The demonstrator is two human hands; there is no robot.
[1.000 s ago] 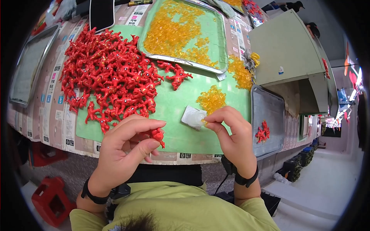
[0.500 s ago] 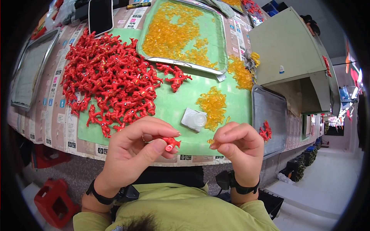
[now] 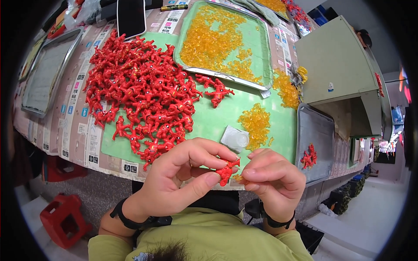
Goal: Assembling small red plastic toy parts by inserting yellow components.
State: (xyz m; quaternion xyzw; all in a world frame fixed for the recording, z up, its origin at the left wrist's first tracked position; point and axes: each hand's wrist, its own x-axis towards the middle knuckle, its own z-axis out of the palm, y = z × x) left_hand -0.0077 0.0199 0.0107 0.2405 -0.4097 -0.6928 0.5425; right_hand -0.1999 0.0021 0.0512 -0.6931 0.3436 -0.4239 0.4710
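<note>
Between the thumb and fingers of my left hand [image 3: 187,172] is a small red toy figure [image 3: 225,174], held above the table's near edge. My right hand [image 3: 274,178] pinches a tiny yellow translucent plastic piece [image 3: 237,177] right beside the figure; whether the two touch I cannot tell. Beyond my hands stands a small white container with a clear round top [image 3: 236,139]. A loose heap of yellow pieces [image 3: 256,124] lies next to it on the green mat [image 3: 209,122]. The big pile of red figures [image 3: 143,89] spreads to the left.
A metal-rimmed tray [image 3: 222,76] of yellow pieces sits at the back. Few red figures rest in a dark grey tray [image 3: 315,130] on the right, below a pale cabinet [image 3: 339,61]. A phone [image 3: 131,18] and an empty-looking tray [image 3: 52,71] are at the back left.
My hands have come together: the left moved right with the red figure, and the right brought the yellow piece up to it. The whole view has shifted slightly.
</note>
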